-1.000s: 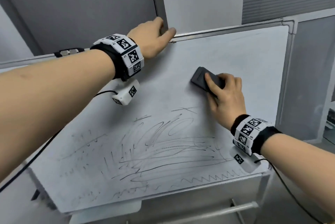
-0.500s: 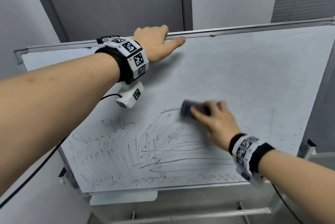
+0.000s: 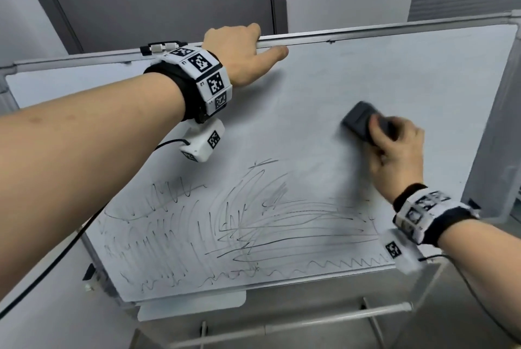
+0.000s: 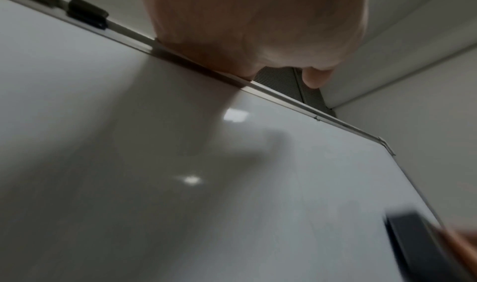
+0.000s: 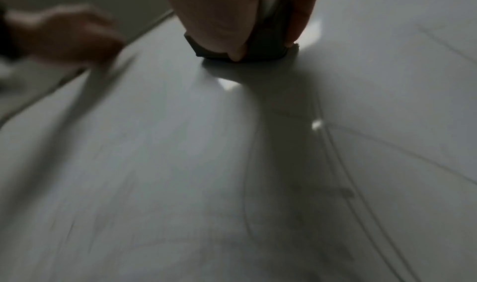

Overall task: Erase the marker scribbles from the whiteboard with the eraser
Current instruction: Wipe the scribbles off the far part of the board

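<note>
A tilted whiteboard (image 3: 380, 89) fills the head view; black marker scribbles (image 3: 253, 224) cover its lower half. My right hand (image 3: 394, 151) grips a dark grey eraser (image 3: 359, 120) and presses it flat on the board's upper right, above the scribbles. In the right wrist view the thumb and fingers clamp the eraser (image 5: 268, 47) by its sides. My left hand (image 3: 239, 52) grips the board's top metal edge (image 3: 366, 31), fingers curled over the back, thumb lying on the front. The left wrist view shows the eraser (image 4: 418, 243) at the lower right.
A white marker tray (image 3: 191, 307) hangs under the board's lower edge, above the stand's crossbar (image 3: 338, 317). A black clip (image 3: 160, 48) sits on the top edge left of my left hand. Grey wall panels stand behind; a cable runs from each wrist.
My right hand has swept the eraser from the middle of the board, at the scribbles' top, up and to the right. The top of the scribbles looks fainter. My left hand kept its hold.
</note>
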Demonstrator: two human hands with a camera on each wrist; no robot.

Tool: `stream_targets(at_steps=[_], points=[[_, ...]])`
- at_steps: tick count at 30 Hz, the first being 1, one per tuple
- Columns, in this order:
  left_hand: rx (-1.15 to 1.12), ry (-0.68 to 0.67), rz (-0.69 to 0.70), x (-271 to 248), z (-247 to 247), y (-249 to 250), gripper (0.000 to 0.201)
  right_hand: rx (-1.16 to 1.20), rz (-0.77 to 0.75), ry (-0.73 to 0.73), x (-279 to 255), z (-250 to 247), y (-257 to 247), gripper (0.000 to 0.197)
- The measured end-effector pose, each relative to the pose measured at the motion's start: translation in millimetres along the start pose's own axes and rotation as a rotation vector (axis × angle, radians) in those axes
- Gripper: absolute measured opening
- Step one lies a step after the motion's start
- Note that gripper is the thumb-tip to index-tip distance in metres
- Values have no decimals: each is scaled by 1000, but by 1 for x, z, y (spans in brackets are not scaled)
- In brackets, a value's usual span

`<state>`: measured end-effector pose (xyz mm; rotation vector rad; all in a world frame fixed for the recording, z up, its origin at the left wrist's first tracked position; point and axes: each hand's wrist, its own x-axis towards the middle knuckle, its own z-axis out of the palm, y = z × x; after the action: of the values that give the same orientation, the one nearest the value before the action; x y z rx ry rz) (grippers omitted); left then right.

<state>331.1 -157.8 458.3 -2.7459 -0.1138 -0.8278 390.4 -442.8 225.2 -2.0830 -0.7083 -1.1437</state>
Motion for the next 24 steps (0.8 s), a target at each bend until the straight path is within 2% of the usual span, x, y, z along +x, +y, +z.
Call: stream_targets(at_steps=[1,3,4,5,7,10,11,12,13,15,16,17,19,21,22,24], points=[[-2,-3,0,1,0,1,61,-5,-64,-64,-19,9,-3,55],[-2,-1,-1,2,0,-1,63,-44,-281,-308,-75,30,-17,75],[-7,1,-3,2,0,-3,63,-62,-347,-425,-95,34,-22,82],[-13,3,-4,2,-1,-4,63,-57,-373,-479,-98,33,-24,84],[-22,-1,-3,1,-1,-4,60,5,-339,-380,-64,27,-32,74],[-23,7,4,-1,-2,0,57,73,-153,-109,15,15,-58,50],[-21,6,-1,-1,-2,0,56,89,-117,-80,24,18,-69,48],[-20,5,-6,-1,-2,-1,57,96,-123,-98,17,27,-78,48],[-21,4,-8,-2,-2,-3,57,85,-199,-170,-1,39,-86,51],[-25,4,-17,-4,-2,-6,56,46,-481,-401,-59,58,-99,57],[-26,4,-21,-5,-2,-7,55,31,-565,-479,-72,60,-101,59],[-26,1,-25,-5,-2,-7,54,33,-584,-507,-68,59,-103,59],[-17,-4,-34,-4,-1,-4,53,55,-460,-422,-26,56,-114,56],[-4,-8,-35,-2,0,0,54,62,-301,-247,15,54,-127,56],[1,-7,-32,-2,-1,1,54,60,-286,-214,19,55,-131,56],[4,-6,-41,-2,-2,0,54,39,-445,-305,-8,68,-130,55]])
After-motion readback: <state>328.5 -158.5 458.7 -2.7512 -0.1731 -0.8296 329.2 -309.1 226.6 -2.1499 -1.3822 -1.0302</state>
